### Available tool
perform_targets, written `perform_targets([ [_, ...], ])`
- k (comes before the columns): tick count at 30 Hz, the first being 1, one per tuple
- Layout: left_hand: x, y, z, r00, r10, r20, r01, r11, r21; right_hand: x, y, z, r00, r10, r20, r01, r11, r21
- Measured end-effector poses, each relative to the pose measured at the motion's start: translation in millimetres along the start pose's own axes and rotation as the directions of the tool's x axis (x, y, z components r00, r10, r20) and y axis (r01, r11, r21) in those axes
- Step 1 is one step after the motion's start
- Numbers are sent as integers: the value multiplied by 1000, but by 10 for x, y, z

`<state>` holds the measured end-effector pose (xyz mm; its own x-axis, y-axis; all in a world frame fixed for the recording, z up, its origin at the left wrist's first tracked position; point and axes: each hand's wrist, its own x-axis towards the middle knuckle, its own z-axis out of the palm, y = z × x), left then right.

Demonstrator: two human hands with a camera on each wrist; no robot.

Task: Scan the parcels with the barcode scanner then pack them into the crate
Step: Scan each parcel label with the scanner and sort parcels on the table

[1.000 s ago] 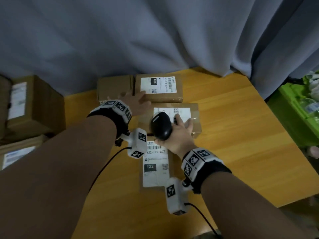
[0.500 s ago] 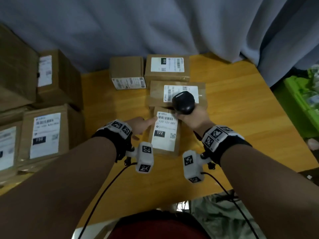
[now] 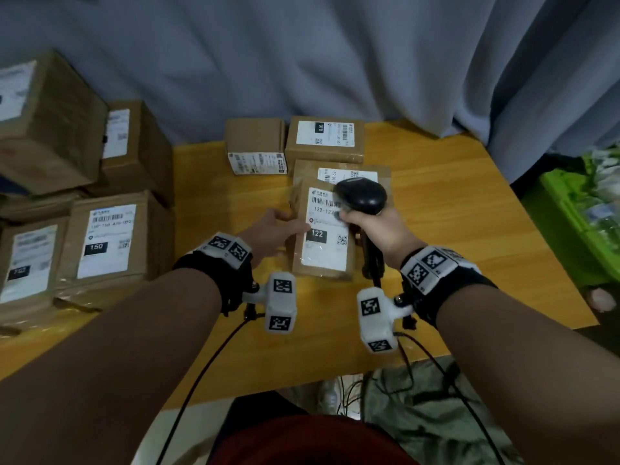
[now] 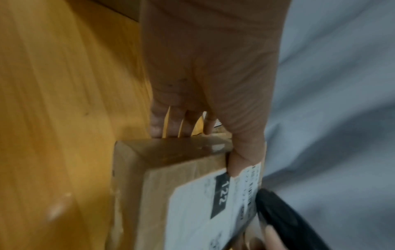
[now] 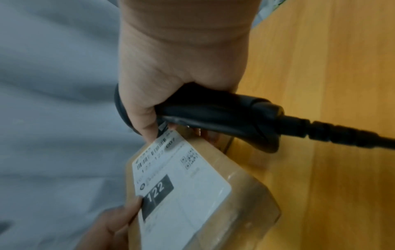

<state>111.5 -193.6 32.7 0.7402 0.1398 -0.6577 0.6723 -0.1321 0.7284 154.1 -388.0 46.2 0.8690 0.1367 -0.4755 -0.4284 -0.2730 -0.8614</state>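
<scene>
A small brown parcel (image 3: 322,243) with a white label marked 122 is tilted up off the wooden table (image 3: 453,236). My left hand (image 3: 275,229) grips its left side, thumb on the label and fingers underneath. In the left wrist view the parcel (image 4: 171,186) fills the lower middle under the hand (image 4: 209,84). My right hand (image 3: 372,226) grips the black barcode scanner (image 3: 362,196), its head over the label's barcode. The right wrist view shows the scanner (image 5: 213,115) right above the parcel (image 5: 192,194). Three more parcels (image 3: 323,140) lie behind.
A stack of larger labelled boxes (image 3: 107,236) stands at the left edge of the table. A green crate (image 3: 577,223) with items in it sits off the table's right side. A grey curtain (image 3: 302,55) hangs behind. Cables trail down near my legs.
My left hand has moved from the far boxes to the 122 parcel, gripped it and tipped it up. The scanner hand has drawn back from the parcel behind to over its label.
</scene>
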Motion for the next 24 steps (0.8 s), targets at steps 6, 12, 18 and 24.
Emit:
perform_targets([
  [6, -73, -34, -134, 999, 28, 17, -27, 998, -58, -160, -216, -119, 994, 56, 91, -62, 996, 64],
  [12, -28, -196, -99, 996, 39, -79, -45, 997, -68, -335, -315, -162, 981, -3, 192, -8, 999, 52],
  [18, 3, -189, -71, 986, 48, -157, -58, 997, -56, -438, -405, -149, 975, 9, 222, -8, 1000, -3],
  [24, -33, -142, -41, 984, 62, -166, -67, 997, -26, -467, -423, -84, 979, 4, 206, 12, 997, -75],
])
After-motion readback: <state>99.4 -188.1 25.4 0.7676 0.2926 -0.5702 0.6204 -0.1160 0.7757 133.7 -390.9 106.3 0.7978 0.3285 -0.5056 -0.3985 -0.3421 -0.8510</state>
